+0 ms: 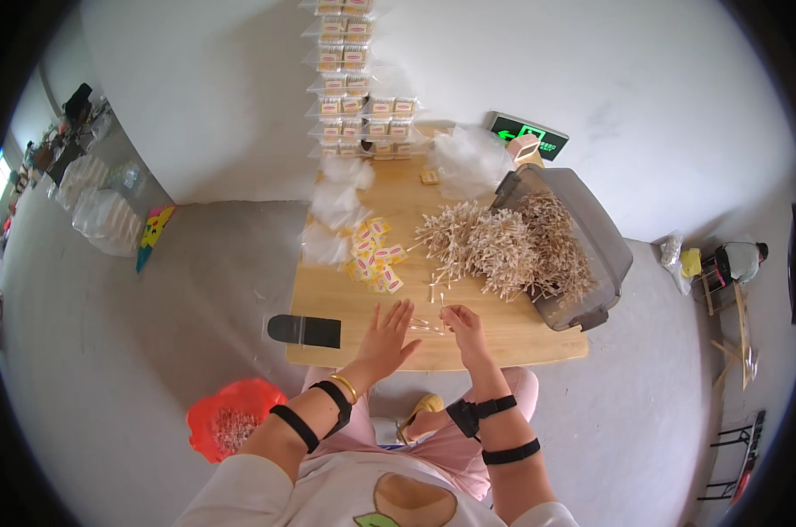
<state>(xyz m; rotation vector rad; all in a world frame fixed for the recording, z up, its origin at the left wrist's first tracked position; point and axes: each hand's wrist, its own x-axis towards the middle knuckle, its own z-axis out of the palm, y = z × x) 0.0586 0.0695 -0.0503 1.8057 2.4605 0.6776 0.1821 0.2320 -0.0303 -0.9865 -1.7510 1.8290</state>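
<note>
Near the front edge of the wooden table, my left hand [383,341] lies with its fingers stretched out, palm down. Beside it, my right hand [466,335] pinches a cotton swab [443,301] between thumb and fingers, its tip pointing up and away. A few loose cotton swabs [426,328] lie on the wood between both hands. Beyond my right hand, a large heap of cotton swabs [503,250] spills out of a grey plastic bin [611,241] tipped on its side. Small yellow-and-white printed cards [376,256] are scattered beyond my left hand.
Clear plastic bags [339,195] lie along the table's left side, and more bags [473,162] at the back. Bagged packs [342,88] rise in a tall stack against the wall. A black pad [304,331] overhangs the left edge. A red basin [203,420] holding swabs stands on the floor.
</note>
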